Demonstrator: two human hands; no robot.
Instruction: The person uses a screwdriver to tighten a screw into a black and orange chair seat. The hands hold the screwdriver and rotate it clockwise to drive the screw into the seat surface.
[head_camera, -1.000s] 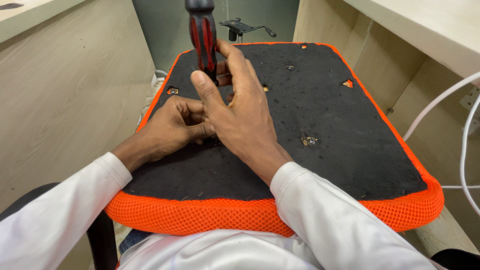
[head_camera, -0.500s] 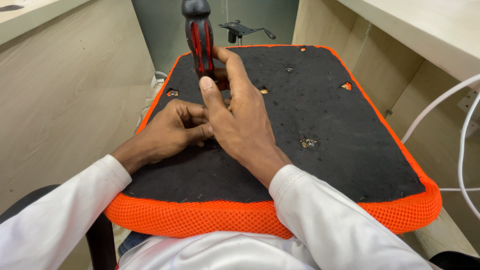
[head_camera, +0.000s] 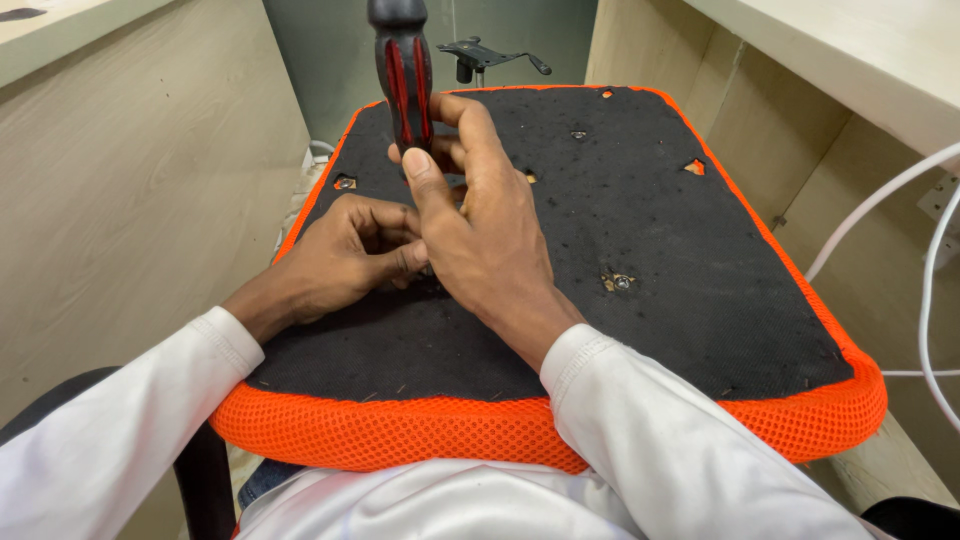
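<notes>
Screwdriver (head_camera: 401, 70) stood upright on seat (head_camera: 700, 260), right hand (head_camera: 480, 220) gripping its handle; left hand (head_camera: 350, 255) curled, fingertips pinched at the shaft's base, just beside.

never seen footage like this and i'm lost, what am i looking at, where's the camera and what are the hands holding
There is no machine here. The camera sits on a person's head and looks down at their own two arms in white sleeves. An upturned chair seat, black underneath with an orange mesh edge, rests across their lap. The right hand grips a black and red screwdriver handle, held upright. The left hand is curled on the seat beside it, pinching something too hidden to tell. A small screw sits in one hole. White cables hang on the right, and a black metal chair part lies beyond.
</notes>
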